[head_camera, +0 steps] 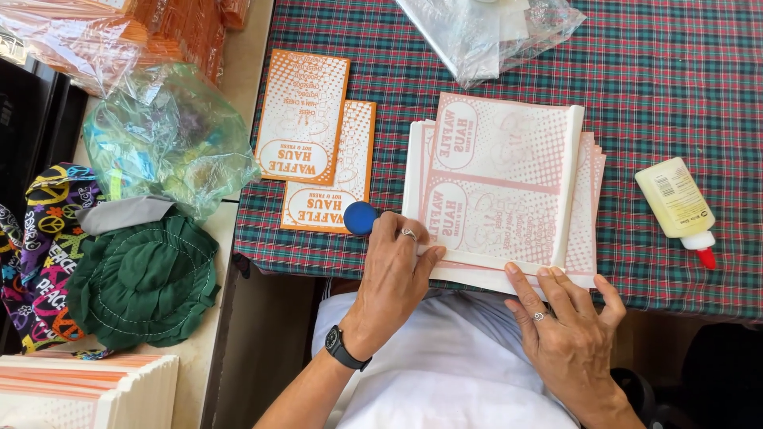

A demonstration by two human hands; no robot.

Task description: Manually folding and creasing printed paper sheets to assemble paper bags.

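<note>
**Both hands on the paper stack at the near table edge**

Your left hand (pixel 393 274) is closed around a blue-capped stick (pixel 362 218), its grip wrapped on the barrel with only the blue end showing; the knuckles rest against the near left corner of the stack of printed paper sheets (pixel 501 183). Your right hand (pixel 568 330) lies open and flat, its fingertips (pixel 548 276) pressing the near edge of the same stack; it grips nothing.

The stack sits at the near edge of the table (pixel 668 79), which is covered in a green and red checked cloth. The top sheet is pink-printed, with a folded white strip along its right side.

Two finished orange bags (pixel 318 143) lie overlapping just left of the stack, near the table's left edge. A white glue bottle with a red tip (pixel 679 202) lies on its side toward the near right corner, well apart from your hands. A clear plastic bag (pixel 497 28) sits at the far edge.
</note>
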